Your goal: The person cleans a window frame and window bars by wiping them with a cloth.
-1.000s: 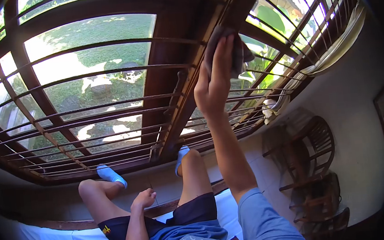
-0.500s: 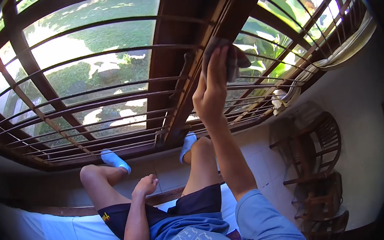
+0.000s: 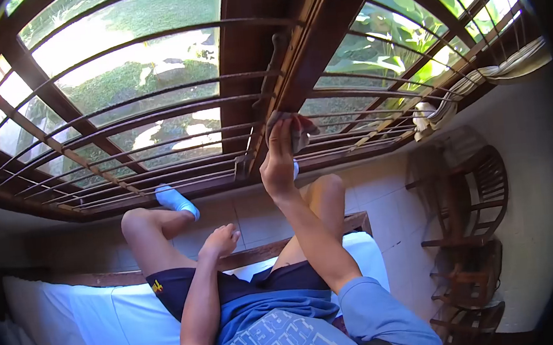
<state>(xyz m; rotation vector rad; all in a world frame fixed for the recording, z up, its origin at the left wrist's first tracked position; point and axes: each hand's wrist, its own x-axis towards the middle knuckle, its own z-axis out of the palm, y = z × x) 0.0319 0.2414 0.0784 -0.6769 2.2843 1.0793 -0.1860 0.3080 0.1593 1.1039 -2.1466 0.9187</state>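
The right hand (image 3: 279,167) has carried the cloth (image 3: 302,131) down the wooden post (image 3: 318,44), from above the window handle (image 3: 274,67) on the left to below it. The right knee (image 3: 327,188) has swung farther right, away from the left knee (image 3: 134,219). The right sock (image 3: 296,169), earlier in plain sight, is now mostly hidden behind that lowered hand

There were two hands, the right hand (image 3: 278,171) central and the left hand (image 3: 219,242) towards half past seven, one cloth (image 3: 298,133) near twelve, one curtain (image 3: 517,61) at two, at least two chairs (image 3: 454,213) around four, one sheet (image 3: 93,326) at eight and two socks (image 3: 176,201), one near nine.
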